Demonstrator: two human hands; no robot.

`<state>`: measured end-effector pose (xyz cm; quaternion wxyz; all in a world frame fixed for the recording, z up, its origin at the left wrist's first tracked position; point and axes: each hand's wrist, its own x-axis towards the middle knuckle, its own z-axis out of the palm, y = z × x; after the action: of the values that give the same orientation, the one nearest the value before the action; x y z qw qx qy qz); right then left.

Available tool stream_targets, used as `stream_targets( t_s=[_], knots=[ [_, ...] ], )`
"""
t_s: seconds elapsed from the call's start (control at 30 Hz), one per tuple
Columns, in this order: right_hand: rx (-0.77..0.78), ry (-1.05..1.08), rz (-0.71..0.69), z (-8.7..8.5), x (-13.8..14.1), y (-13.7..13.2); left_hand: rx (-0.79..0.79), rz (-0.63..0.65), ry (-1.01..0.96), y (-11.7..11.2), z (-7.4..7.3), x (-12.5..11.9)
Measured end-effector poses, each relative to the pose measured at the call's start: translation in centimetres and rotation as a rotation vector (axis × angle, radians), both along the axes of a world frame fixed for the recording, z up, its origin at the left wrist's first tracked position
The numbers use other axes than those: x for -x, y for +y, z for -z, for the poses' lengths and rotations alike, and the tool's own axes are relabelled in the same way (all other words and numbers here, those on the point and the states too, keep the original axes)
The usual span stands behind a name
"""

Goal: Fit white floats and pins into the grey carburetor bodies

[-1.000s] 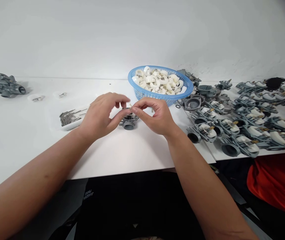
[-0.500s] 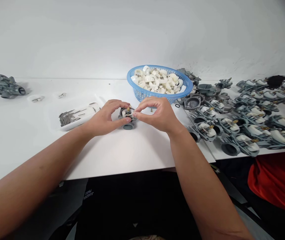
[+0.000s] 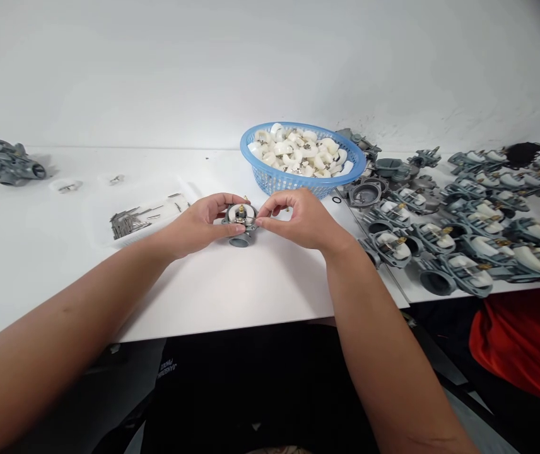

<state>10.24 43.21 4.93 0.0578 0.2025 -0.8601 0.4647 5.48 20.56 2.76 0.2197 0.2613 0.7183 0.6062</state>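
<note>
A grey metal carburetor (image 3: pixel 240 240) sits on the white table in front of me, its open bowl side facing up. Inside it lies a white float (image 3: pixel 235 211) with a brass part at the middle. My left hand (image 3: pixel 199 222) grips the carburetor from the left, thumb at the near side and fingers at the far side. Thumb and forefinger of my right hand (image 3: pixel 296 217) pinch a thin metal pin (image 3: pixel 251 219) at the carburetor's right edge. The pin's far end is too small to make out.
A white tray (image 3: pixel 144 236) of thin metal pins lies to the left. Behind stands a blue basket (image 3: pixel 251 154) full of white floats. Rows of carburetors (image 3: pixel 440 236) fill the right side. Another carburetor (image 3: pixel 7 164) stands far left. Someone's red clothing (image 3: pixel 525 353) shows at right.
My right hand has drawn slightly right, uncovering more of the float. The carburetor has shifted a little left and turned slightly in my left hand.
</note>
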Motion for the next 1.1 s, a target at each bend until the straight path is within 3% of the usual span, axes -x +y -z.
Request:
stream_targets(
  t_s=[0.23, 1.1],
  knots=[
    [-0.014, -0.013, -0.022, 0.00, -0.15, -0.36, -0.091, -0.014, -0.185, 0.06, 0.21, 0.27],
    [0.020, 0.012, -0.020, 0.36, -0.15, -0.73, -0.081, -0.046, -0.196, 0.14, -0.04, 0.32]
  ],
)
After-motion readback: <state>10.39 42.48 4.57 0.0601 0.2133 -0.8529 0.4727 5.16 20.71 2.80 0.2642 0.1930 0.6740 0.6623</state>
